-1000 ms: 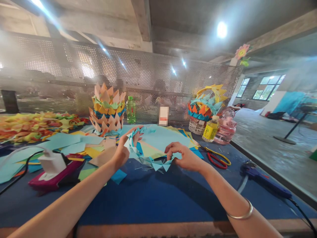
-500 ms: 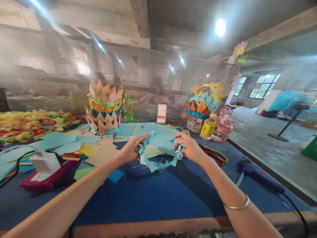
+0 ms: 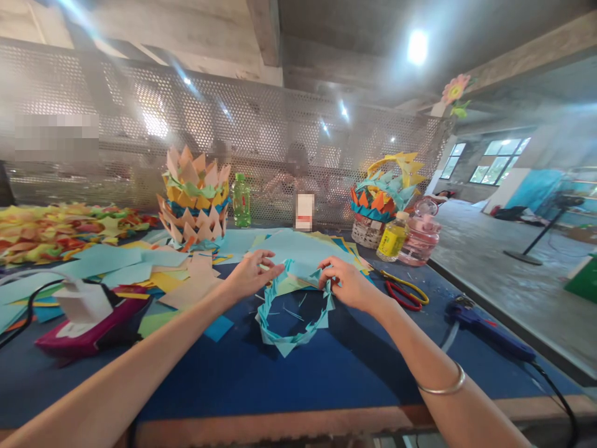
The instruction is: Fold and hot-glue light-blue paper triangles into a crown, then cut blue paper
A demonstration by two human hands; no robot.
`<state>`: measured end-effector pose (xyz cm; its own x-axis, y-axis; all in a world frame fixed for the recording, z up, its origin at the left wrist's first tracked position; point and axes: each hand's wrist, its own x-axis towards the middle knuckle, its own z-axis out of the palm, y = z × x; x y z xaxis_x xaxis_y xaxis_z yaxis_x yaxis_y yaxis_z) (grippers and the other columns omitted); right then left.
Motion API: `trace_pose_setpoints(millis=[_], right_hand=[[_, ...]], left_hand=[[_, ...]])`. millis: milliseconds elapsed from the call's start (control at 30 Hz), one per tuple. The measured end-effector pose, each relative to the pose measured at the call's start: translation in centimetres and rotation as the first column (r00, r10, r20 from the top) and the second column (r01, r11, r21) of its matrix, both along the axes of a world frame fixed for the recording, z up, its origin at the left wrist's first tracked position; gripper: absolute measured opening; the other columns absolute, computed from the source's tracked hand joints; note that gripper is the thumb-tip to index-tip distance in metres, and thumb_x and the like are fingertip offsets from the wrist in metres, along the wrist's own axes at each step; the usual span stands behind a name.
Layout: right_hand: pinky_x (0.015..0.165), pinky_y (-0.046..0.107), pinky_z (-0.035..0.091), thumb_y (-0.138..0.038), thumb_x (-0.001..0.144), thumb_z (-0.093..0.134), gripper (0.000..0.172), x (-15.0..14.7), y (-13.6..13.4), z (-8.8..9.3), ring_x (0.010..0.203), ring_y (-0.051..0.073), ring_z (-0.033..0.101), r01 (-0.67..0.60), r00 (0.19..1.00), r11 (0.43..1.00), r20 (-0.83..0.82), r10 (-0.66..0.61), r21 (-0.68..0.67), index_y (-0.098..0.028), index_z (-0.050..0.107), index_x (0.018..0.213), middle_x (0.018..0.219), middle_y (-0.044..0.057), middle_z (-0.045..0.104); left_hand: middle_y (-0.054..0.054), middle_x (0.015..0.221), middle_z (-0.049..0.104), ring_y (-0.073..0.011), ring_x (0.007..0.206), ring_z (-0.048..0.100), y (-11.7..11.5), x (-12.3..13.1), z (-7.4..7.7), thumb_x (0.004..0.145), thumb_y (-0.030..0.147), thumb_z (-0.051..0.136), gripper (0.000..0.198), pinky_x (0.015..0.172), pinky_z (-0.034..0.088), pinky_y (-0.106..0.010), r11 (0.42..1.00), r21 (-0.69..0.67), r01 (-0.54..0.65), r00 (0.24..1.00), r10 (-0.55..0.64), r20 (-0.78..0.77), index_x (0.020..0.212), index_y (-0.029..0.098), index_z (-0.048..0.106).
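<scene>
A light blue crown band (image 3: 285, 342) with a zigzag, pointed edge, paper or felt by its look, curves in a ring just over the blue table mat. My left hand (image 3: 248, 275) pinches its far left end between thumb and fingers. On the other side, my right hand (image 3: 346, 284) has its fingers bent round the far right end. Between my hands the ring has a gap at the back. Behind it lies a stack of light blue sheets (image 3: 298, 246). Thin blue scraps (image 3: 293, 312) show inside the ring.
Stacked pointed crowns (image 3: 193, 214) stand back left, more crowns (image 3: 373, 205) back right. Bottles (image 3: 392, 239) and scissors (image 3: 407, 295) lie right of my hands; a blue glue gun (image 3: 489, 336) with cord is nearer the right edge. A power strip (image 3: 93, 320) sits left.
The band has come down and towards me, and its near side now hangs lower. Its two far ends show between my hands. My left fingers have drawn back slightly.
</scene>
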<state>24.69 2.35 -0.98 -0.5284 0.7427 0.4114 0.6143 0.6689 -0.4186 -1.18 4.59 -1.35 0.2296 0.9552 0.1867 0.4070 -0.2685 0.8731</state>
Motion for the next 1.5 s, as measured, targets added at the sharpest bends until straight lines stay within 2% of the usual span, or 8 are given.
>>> trace_pose_setpoints(millis=[200,367,500,633,833,967,1133,1500], right_hand=[[0.081,0.027,0.042,0.003,0.076,0.035,0.042,-0.9,-0.7,0.5,0.087,0.012,0.057,-0.076,0.996,0.992,-0.061,0.070,-0.103,-0.019,0.071,0.078,0.107,0.005,0.058],[0.076,0.027,0.044,-0.027,0.092,0.041,0.034,-1.4,-1.4,1.2,0.085,0.014,0.059,-0.080,0.991,0.973,-0.121,0.055,-0.217,-0.017,0.071,0.079,0.100,0.006,0.062],[0.073,0.028,0.046,-0.042,0.083,0.059,0.027,-1.9,-1.5,0.7,0.077,0.014,0.058,-0.039,0.991,0.980,-0.131,0.013,-0.193,-0.017,0.066,0.075,0.092,0.006,0.063],[0.072,0.029,0.048,-0.034,0.076,0.067,0.019,-2.2,-1.4,0.0,0.077,0.014,0.058,-0.004,0.987,0.976,-0.158,-0.031,-0.216,-0.017,0.060,0.082,0.093,0.005,0.062],[0.069,0.031,0.051,-0.030,0.064,0.076,0.056,-2.4,-1.1,-0.4,0.080,0.015,0.061,0.083,0.955,0.901,-0.224,-0.194,-0.426,-0.016,0.052,0.113,0.112,0.011,0.059],[0.069,0.030,0.051,-0.020,0.061,0.074,0.056,-2.2,-0.8,-0.7,0.078,0.015,0.061,0.084,0.938,0.867,-0.255,-0.235,-0.491,-0.013,0.056,0.113,0.110,0.012,0.062],[0.069,0.027,0.052,-0.003,0.062,0.057,0.045,-2.3,-0.9,-0.7,0.073,0.015,0.063,0.021,0.946,0.869,-0.271,-0.177,-0.495,-0.013,0.065,0.106,0.086,0.006,0.070],[0.089,0.036,0.052,0.006,0.060,0.043,0.052,-2.7,-1.9,0.4,0.093,0.018,0.067,-0.100,0.951,0.927,-0.308,-0.018,-0.362,-0.018,0.070,0.097,0.098,0.004,0.073]], left_hand=[[-0.013,0.110,0.062,-0.0178,0.069,0.064,0.1,0.2,-0.4,0.059,0.055,0.067,0.086,0.063,0.050,-0.029,0.992,0.091,-0.082,0.958,0.104,-0.268,0.128,0.010,0.044],[-0.006,0.092,0.068,-0.0176,0.066,0.063,0.1,-0.1,0.2,0.064,0.044,0.060,0.063,0.063,0.049,-0.026,0.989,0.130,-0.072,0.914,0.118,-0.389,0.117,0.011,0.060],[-0.004,0.086,0.068,-0.0163,0.066,0.062,0.1,0.0,0.4,0.066,0.037,0.054,0.058,0.063,0.048,-0.024,0.987,0.144,-0.070,0.914,0.121,-0.387,0.116,0.009,0.062],[-0.006,0.087,0.068,-0.0164,0.064,0.061,0.1,0.0,0.3,0.067,0.044,0.053,0.062,0.062,0.047,-0.025,0.984,0.157,-0.079,0.914,0.134,-0.382,0.116,0.007,0.063],[-0.004,0.083,0.069,-0.0175,0.065,0.061,0.0,0.0,0.5,0.070,0.048,0.052,0.058,0.061,0.045,-0.024,0.976,0.202,-0.082,0.884,0.165,-0.437,0.113,0.012,0.067],[-0.003,0.088,0.070,-0.0165,0.067,0.061,-0.2,0.0,0.6,0.073,0.039,0.051,0.048,0.066,0.045,-0.024,0.972,0.225,-0.072,0.865,0.173,-0.471,0.110,0.017,0.070],[-0.003,0.093,0.072,-0.0143,0.062,0.058,-0.6,0.3,0.7,0.072,0.026,0.048,0.042,0.065,0.046,-0.024,0.966,0.254,-0.052,0.875,0.166,-0.454,0.105,0.020,0.072],[-0.004,0.090,0.070,-0.0160,0.069,0.062,-1.5,0.5,1.3,0.065,0.017,0.044,0.055,0.063,0.045,-0.023,0.966,0.237,0.107,0.856,0.032,-0.516,0.116,0.017,0.066]])
